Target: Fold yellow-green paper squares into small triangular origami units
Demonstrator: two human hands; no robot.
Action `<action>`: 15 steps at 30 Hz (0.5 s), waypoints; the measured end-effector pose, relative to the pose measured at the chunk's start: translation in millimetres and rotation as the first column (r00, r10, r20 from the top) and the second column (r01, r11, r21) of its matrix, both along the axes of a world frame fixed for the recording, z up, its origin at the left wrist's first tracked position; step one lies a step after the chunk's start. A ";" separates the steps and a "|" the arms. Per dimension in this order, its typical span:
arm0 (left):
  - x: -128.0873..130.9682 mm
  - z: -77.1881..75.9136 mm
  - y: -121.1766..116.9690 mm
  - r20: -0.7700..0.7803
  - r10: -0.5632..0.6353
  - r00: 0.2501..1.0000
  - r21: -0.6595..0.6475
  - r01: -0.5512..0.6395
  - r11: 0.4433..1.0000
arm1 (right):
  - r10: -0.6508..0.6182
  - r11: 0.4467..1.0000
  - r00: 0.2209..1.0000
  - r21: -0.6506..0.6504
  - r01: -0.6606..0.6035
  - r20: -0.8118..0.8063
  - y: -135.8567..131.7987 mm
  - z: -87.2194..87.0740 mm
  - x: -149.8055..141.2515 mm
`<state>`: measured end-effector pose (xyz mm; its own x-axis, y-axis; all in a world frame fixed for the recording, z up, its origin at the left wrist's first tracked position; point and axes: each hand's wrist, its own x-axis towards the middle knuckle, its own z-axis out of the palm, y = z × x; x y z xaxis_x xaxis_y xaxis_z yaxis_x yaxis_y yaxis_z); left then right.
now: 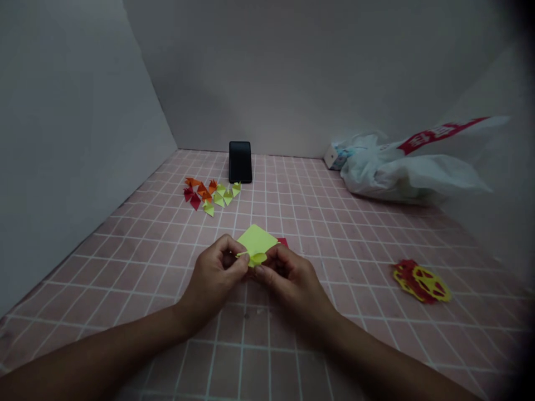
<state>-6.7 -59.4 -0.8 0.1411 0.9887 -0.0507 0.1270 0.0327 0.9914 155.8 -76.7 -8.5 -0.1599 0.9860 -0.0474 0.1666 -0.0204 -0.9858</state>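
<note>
Yellow-green square of thin folded paper (256,238) being pinched by left hand (220,259) and right hand (293,274).
Paper's sitting between both hands, near edge curling; likely feather-light, soft, crease-prone, so fingertip holds at side corners are suiting it. Red paper piece (283,242) is lying just behind right fingers.

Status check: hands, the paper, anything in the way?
Left hand and right hand both gripping yellow-green paper, near edge curled. Red paper just behind, partly hidden. Nothing visibly blocking either hand.
</note>
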 end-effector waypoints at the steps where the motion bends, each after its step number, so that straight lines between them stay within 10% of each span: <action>1: 0.4 -0.1 -0.7 -0.004 -0.007 1.000 -0.007 0.007 1.000 | -0.007 1.000 1.000 0.002 0.007 -0.020 0.7 -0.8 0.6; 15: 6.1 -2.3 -7.8 0.250 -0.011 0.968 -0.198 0.062 0.978 | -0.057 0.998 0.995 -0.021 0.056 -0.085 0.3 -5.3 0.7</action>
